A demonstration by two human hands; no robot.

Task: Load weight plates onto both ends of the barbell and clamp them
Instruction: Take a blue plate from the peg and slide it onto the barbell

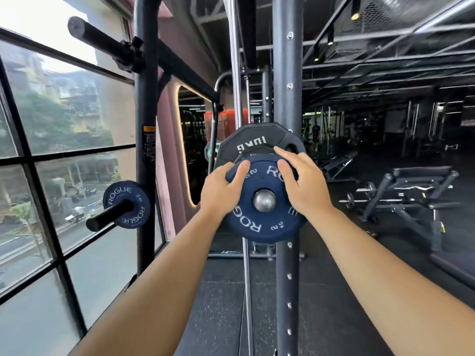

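Where the two bare forearms meet mid-view, the left hand (pixel 221 186) grips the dark blue round rubber weight plate (pixel 253 224) at its upper left rim, with the thumb laid on the face and the fingers curled over the edge. The right hand (pixel 302 183) holds the same plate at its upper right, thumb on the face beside the white lettering and fingers spread over the rim. How far they wrap behind it is hard to tell.

Between the two hands and a little below them, the silver rounded end of the barbell sleeve (pixel 264 200) shows through the plate's centre hole, so the plate sits on the sleeve. Just beyond the fingertips stands a black many-sided rubber weight plate (pixel 253 138) with upside-down white lettering, close behind the blue one.

Behind the right hand, a black steel rack upright (pixel 287 73) with bolt holes runs from floor to ceiling. Well off to the left of the left hand, a second dark blue round plate (pixel 128 209) hangs on a black storage peg (pixel 108 217), in front of a black-framed window (pixel 64 111). Far to the right of the right hand, a black padded bench (pixel 416 191) stands on the dark floor.
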